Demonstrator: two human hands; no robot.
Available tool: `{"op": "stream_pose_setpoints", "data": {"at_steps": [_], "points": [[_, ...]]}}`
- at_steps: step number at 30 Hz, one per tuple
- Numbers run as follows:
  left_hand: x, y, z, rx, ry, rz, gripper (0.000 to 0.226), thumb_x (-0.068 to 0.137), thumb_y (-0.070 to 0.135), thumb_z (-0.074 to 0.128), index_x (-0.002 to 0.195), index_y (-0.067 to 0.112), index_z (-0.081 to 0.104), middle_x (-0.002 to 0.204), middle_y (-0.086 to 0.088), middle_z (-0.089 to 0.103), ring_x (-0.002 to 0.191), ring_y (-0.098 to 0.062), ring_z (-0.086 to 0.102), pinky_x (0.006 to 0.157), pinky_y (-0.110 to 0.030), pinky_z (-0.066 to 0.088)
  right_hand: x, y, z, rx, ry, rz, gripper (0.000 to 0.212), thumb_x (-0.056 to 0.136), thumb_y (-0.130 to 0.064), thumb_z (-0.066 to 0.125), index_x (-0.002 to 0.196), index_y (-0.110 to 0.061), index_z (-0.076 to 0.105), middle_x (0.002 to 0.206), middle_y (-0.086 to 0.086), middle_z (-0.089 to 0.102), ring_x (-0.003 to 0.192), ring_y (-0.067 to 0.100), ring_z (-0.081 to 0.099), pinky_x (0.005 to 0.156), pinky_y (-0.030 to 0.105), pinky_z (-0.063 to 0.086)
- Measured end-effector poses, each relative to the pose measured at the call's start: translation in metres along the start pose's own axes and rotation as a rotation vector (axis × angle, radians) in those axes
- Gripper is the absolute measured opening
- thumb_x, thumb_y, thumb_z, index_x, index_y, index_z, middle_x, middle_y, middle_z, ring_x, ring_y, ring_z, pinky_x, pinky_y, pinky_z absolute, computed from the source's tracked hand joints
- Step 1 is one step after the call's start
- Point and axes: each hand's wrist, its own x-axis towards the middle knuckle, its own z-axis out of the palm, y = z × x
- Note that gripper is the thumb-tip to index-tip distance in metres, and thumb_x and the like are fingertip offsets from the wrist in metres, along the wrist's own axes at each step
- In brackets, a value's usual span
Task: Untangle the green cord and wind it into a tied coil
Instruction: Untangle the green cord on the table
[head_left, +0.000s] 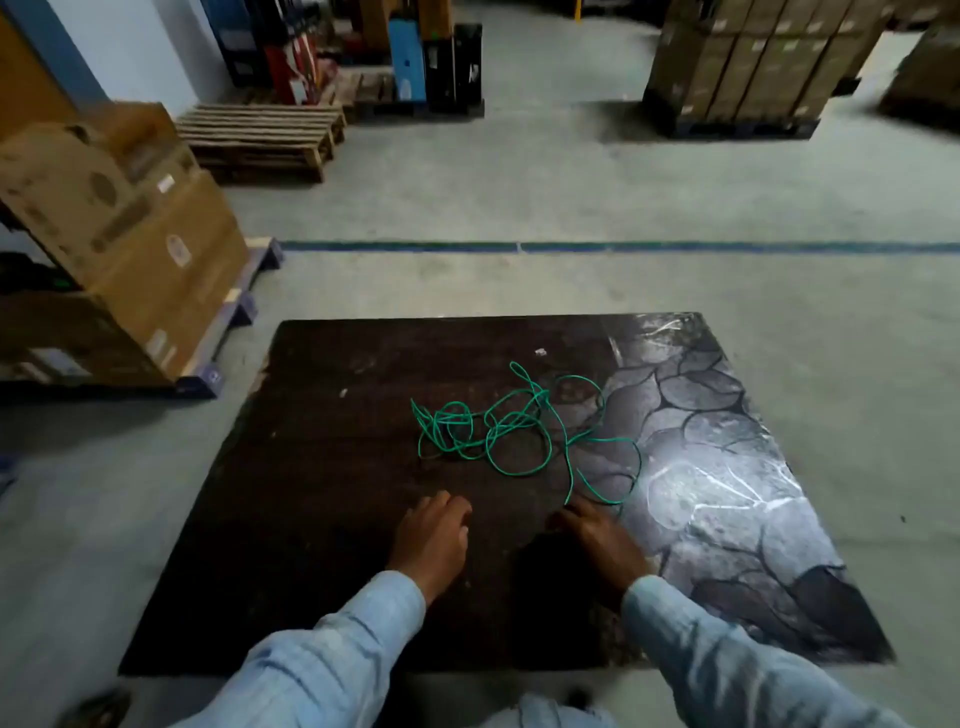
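The green cord (511, 431) lies in a loose tangle at the centre of the frame, on a dark mat (322, 493) spread over the concrete floor (519, 197). Its loops cross one another thickly toward centre-left, while a single strand runs down toward lower centre and ends at the right hand (597, 535). That strand looks like the free end, which would be the sensible place to begin pulling the knots apart.

The right hand rests low on the mat with its fingers curled down at the strand's end; whether its grip has already closed on the cord or only touches it, I cannot tell, since the fingertips hide the contact. The left hand (434, 535) sits just left of it, fingers relaxed and spread toward the tangle, holding nothing, near the heap but not touching it. It seems placed to steady or lift loops while the other hand draws the end through. Both light blue sleeves (332, 660) enter from the bottom edge.

The mat's right part carries a pale stone-pattern print (727, 441), and part of the cord lies over it. Small white scraps (541, 352) lie above the tangle. Stacked cardboard boxes on a pallet (135, 249) fill the left of the frame, empty wooden pallets (260, 137) the upper left, wrapped cartons (753, 62) the upper right. None crowds the work.
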Motion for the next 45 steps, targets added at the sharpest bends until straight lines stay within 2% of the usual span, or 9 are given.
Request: {"op": "stream_pose_setpoints", "data": {"at_steps": [8,12,17,20,23,26,36,42,45], "points": [[0.007,0.018,0.017,0.015,-0.038,0.029,0.032,0.09,0.029,0.051,0.122,0.028,0.057,0.126,0.001,0.053,0.117,-0.024,0.051,0.098,-0.036,0.042,0.007,0.015,0.009,-0.353,0.266,0.174,0.03,0.076,-0.028,0.043,0.092,-0.024,0.069,0.085,0.002,0.066,0.082,0.028,0.066,0.093,0.043,0.038],[0.016,0.029,0.014,-0.041,0.0,0.048,0.03,0.091,0.029,0.05,0.12,0.028,0.058,0.125,0.002,0.055,0.116,-0.023,0.052,0.097,-0.035,0.042,0.013,0.024,0.007,-0.459,0.212,0.314,0.017,0.06,-0.025,0.078,0.076,-0.026,0.071,0.065,0.001,0.066,0.064,0.025,0.068,0.087,0.042,0.031],[0.03,0.045,0.003,-0.133,0.03,0.088,0.027,0.091,0.026,0.051,0.116,0.024,0.061,0.119,-0.001,0.06,0.111,-0.024,0.056,0.095,-0.033,0.041,0.013,0.02,-0.013,-0.384,-0.06,0.39,0.022,0.091,-0.029,0.049,0.103,-0.022,0.066,0.106,0.004,0.071,0.101,0.024,0.067,0.095,0.036,0.036],[0.033,0.066,-0.007,-0.369,0.029,0.057,0.02,0.092,0.026,0.058,0.105,0.015,0.067,0.107,-0.007,0.068,0.1,-0.025,0.062,0.086,-0.029,0.043,0.015,0.018,-0.025,-0.005,-0.028,0.453,0.03,0.087,-0.026,0.058,0.117,-0.026,0.061,0.107,0.005,0.072,0.1,0.027,0.068,0.092,0.037,0.048],[0.034,0.101,-0.037,-0.869,-0.13,-0.124,0.033,0.095,0.041,0.055,0.091,0.011,0.069,0.094,-0.019,0.071,0.073,-0.024,0.065,0.071,-0.031,0.048,0.018,-0.002,-0.058,0.927,0.204,0.427,0.059,0.079,0.0,0.072,0.13,-0.02,0.051,0.062,0.001,0.063,0.061,0.02,0.061,0.07,0.046,0.058],[0.037,0.13,-0.082,-1.24,-0.196,-0.201,0.022,0.098,0.037,0.054,0.093,0.018,0.064,0.083,-0.011,0.064,0.047,-0.009,0.052,0.05,-0.023,0.043,0.023,-0.032,-0.113,1.29,0.351,0.322,0.043,0.082,0.011,0.064,0.119,-0.01,0.058,0.065,0.002,0.068,0.057,0.01,0.061,0.056,0.021,0.054],[0.05,0.147,-0.214,-1.223,0.001,0.023,0.019,0.098,0.018,0.055,0.085,0.009,0.065,0.07,-0.001,0.059,0.052,-0.006,0.051,0.044,-0.016,0.047,0.026,-0.075,-0.216,1.169,0.565,-0.069,0.036,0.078,0.01,0.068,0.107,-0.01,0.066,0.076,0.009,0.064,0.067,0.004,0.063,0.07,0.017,0.054],[0.047,0.135,-0.248,-1.368,-0.29,-0.034,0.02,0.099,0.018,0.052,0.085,0.011,0.064,0.069,0.003,0.057,0.053,-0.005,0.046,0.041,-0.014,0.038,0.032,-0.062,-0.226,0.748,0.576,-0.156,0.036,0.077,-0.035,0.072,0.112,-0.028,0.068,0.116,0.008,0.055,0.111,0.01,0.056,0.096,0.027,0.049],[0.049,0.127,-0.269,-1.546,-0.573,-0.105,0.023,0.1,0.026,0.045,0.085,0.014,0.057,0.064,0.006,0.046,0.04,-0.001,0.032,0.035,-0.011,0.019,0.033,-0.065,-0.23,1.065,0.384,-0.258,0.026,0.084,-0.023,0.064,0.105,-0.006,0.06,0.105,0.009,0.062,0.097,0.009,0.061,0.088,0.024,0.05]]}}
